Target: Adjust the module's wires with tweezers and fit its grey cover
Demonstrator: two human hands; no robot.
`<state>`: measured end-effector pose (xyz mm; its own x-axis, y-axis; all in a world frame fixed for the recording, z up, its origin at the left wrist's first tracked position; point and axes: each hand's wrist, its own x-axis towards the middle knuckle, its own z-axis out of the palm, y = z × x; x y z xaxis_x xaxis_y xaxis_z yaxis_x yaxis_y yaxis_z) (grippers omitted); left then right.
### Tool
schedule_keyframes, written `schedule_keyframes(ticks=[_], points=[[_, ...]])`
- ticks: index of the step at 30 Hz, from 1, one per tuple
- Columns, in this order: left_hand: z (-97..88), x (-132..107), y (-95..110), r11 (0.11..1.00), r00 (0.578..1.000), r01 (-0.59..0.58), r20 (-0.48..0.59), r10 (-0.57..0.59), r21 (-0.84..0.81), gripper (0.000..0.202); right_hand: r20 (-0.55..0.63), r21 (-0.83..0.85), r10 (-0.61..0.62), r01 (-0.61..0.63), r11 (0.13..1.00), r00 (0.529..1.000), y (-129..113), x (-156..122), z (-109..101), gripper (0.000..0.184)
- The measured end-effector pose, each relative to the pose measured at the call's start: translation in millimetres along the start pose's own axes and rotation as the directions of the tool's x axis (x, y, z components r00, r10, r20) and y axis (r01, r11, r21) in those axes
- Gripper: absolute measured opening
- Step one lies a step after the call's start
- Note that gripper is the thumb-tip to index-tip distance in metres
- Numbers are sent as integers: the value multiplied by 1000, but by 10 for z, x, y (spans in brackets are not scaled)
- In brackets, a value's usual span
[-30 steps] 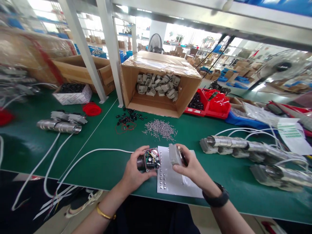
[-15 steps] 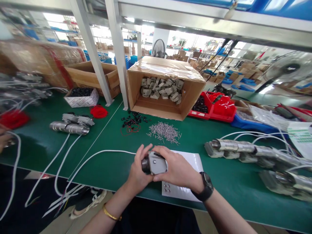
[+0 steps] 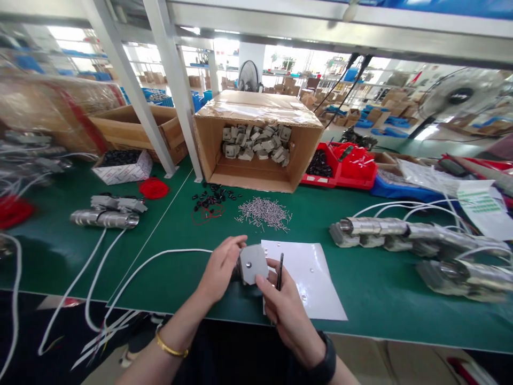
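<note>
A grey metal housing (image 3: 254, 265) with a small round hole in its flat face is held up between my hands above the bench. My left hand (image 3: 218, 270) grips its left end, fingers along a dark round part there; the thumb is hidden. My right hand (image 3: 286, 302) pinches the lower right corner with the thumb. A slim black tool (image 3: 279, 271), perhaps tweezers, also stands between its fingers. From behind my left hand a white cable (image 3: 176, 251) runs left. Under my right hand lies a white sheet (image 3: 323, 291) dotted with small clear round pieces.
A pile of small screws (image 3: 264, 212) and loose black parts (image 3: 210, 199) lie ahead. Behind them stands a carton (image 3: 248, 179) of grey housings. Red bins (image 3: 356, 176) stand at right. Metal cylinder assemblies with cables (image 3: 377, 230) lie right, others (image 3: 106, 216) left.
The housing has turned so its flat face points more toward me. My right hand has moved down off its top to the lower right corner, and the black tool now stands upright.
</note>
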<state>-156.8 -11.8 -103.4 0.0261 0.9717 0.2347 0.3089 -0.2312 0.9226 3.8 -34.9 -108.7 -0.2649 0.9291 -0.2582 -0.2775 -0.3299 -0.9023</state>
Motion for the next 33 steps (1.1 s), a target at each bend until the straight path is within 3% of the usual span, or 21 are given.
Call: schedule_keyframes(ticks=[4,10,16,23,26,30,32,33], points=[[-17,218,118,987,988,86,114,-101,134,52,-26,5,14,-14,1000,1000,39,-7,-2,60],[27,231,67,985,983,130,116,-143,112,49,-44,16,15,-15,1000,999,55,9,4,59],[-59,229,110,989,966,139,212,-148,60,43,-28,22,8,-7,1000,1000,50,-2,18,58],[-22,137,65,987,978,156,134,-158,28,38,-44,-54,37,-39,998,998,72,17,13,59],[6,63,39,991,987,128,92,-131,32,36,-1,-152,31,-31,988,1000,24,20,-7,59],[-53,-41,32,997,999,18,50,-21,68,33,100,-324,-66,95,941,993,-98,78,-44,52],[-125,-67,21,991,995,-81,64,74,107,31,172,-449,-123,189,873,977,-196,156,-72,45],[-161,-69,6,978,988,-141,81,129,155,30,225,-532,-186,281,799,956,-247,209,-91,43]])
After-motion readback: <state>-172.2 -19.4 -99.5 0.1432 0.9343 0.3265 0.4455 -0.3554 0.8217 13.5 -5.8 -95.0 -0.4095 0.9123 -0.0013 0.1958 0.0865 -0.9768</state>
